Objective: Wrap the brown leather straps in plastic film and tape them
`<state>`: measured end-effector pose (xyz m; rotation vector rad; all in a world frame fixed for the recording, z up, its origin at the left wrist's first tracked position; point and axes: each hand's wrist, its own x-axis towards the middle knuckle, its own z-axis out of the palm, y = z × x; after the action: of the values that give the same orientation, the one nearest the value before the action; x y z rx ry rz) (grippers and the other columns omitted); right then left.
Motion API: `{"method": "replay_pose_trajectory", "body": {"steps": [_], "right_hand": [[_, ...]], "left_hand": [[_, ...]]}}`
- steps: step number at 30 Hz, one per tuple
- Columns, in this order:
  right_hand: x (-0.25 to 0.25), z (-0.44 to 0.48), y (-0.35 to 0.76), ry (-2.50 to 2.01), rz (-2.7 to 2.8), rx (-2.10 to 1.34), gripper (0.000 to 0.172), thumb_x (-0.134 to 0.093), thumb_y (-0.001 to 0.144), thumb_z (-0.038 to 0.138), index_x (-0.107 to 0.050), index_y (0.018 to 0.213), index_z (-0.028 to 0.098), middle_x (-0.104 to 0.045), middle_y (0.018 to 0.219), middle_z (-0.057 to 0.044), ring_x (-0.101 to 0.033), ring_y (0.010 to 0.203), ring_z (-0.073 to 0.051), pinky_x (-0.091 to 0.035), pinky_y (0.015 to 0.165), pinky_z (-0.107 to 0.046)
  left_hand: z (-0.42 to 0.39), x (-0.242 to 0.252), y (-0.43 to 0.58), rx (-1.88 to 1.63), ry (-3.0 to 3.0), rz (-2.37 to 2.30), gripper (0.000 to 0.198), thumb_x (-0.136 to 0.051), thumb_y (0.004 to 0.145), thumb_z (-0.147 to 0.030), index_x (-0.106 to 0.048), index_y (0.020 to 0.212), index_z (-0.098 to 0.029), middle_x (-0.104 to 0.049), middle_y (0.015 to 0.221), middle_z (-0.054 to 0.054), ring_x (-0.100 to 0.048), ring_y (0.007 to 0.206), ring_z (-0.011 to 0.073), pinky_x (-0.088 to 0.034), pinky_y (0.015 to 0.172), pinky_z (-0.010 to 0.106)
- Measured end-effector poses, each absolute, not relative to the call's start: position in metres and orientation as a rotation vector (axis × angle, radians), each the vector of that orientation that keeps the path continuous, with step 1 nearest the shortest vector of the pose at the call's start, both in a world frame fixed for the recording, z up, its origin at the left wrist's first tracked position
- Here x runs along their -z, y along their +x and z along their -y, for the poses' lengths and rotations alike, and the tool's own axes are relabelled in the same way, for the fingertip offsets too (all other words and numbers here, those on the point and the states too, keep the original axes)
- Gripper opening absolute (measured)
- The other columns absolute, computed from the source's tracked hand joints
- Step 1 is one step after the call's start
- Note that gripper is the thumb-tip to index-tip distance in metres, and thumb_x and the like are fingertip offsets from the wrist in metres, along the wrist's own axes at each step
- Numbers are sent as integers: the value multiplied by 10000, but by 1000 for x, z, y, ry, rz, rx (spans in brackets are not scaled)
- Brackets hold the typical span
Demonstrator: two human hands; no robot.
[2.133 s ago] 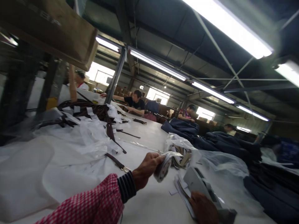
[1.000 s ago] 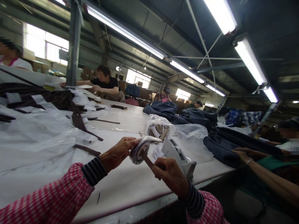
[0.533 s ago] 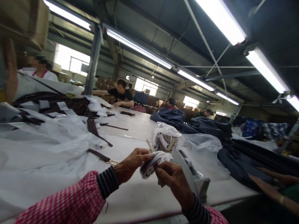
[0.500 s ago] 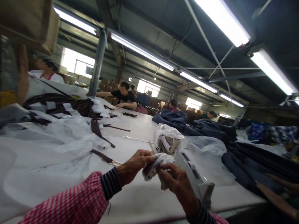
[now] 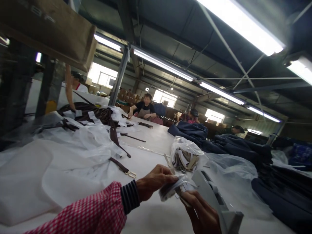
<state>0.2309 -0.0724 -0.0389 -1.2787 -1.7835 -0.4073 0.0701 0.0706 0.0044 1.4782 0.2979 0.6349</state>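
Head view. The left hand (image 5: 154, 182), emerging from a striped cuff (image 5: 130, 196) and a red-and-white checked sleeve (image 5: 95, 209), is gripping a plastic-wrapped coil (image 5: 167, 192) between thumb and fingers, above the near part of the white bench (image 5: 148, 221). The right hand (image 5: 202, 209) is lying just to the right of the coil; its fingers are pinching a tan strip (image 5: 185, 199), and blurring is making it impossible to tell whether strip and coil are joined. Beyond the hands, a clear bag (image 5: 186, 143) is resting on the bench and holding tan and white strips (image 5: 184, 161). A grey dispenser (image 5: 225, 203) is standing just beside the right hand. To the left of the coil, a dark strap (image 5: 119, 165) is lying with its metal buckle (image 5: 132, 175) pointing toward the left hand. Farther left, white sheets (image 5: 29, 175) are spreading over the bench, with dark straps (image 5: 101, 113) heaping behind them. Dark blue fabric (image 5: 190, 130) is lying in folds beyond the bag, while a co-worker (image 5: 146, 107) is facing the far side of the bench.
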Motion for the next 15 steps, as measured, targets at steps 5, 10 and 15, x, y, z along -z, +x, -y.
{"method": "replay_pose_trajectory", "body": {"steps": [5, 10, 15], "right_hand": [[30, 79, 223, -1297, 1766, 498, 194, -557, 986, 125, -723, 986, 225, -697, 977, -88, -699, 899, -196, -575, 808, -297], [53, 81, 222, -1430, 1818, 513, 185, -552, 999, 149, -722, 968, 215, -685, 1150, -109, -673, 994, -208, -569, 849, -331], [76, 83, 224, -1546, 1850, 341, 184, -568, 1011, 213, -729, 922, 211, -713, 1035, -78, -690, 909, -168, -548, 795, -255]], "left_hand": [[-74, 2, 71, -598, 1701, -289, 411, -749, 764, -536, -647, 686, -145, -534, 617, -12, -431, 591, 133, -276, 564, 272], [-76, 23, 71, -633, 2119, -167, 373, -608, 945, -440, -631, 691, -168, -576, 754, 9, -510, 712, 160, -357, 665, 274], [-66, 57, 73, -608, 2511, -106, 189, -524, 968, -258, -623, 830, -175, -623, 917, 65, -570, 809, 209, -390, 744, 317]]}}
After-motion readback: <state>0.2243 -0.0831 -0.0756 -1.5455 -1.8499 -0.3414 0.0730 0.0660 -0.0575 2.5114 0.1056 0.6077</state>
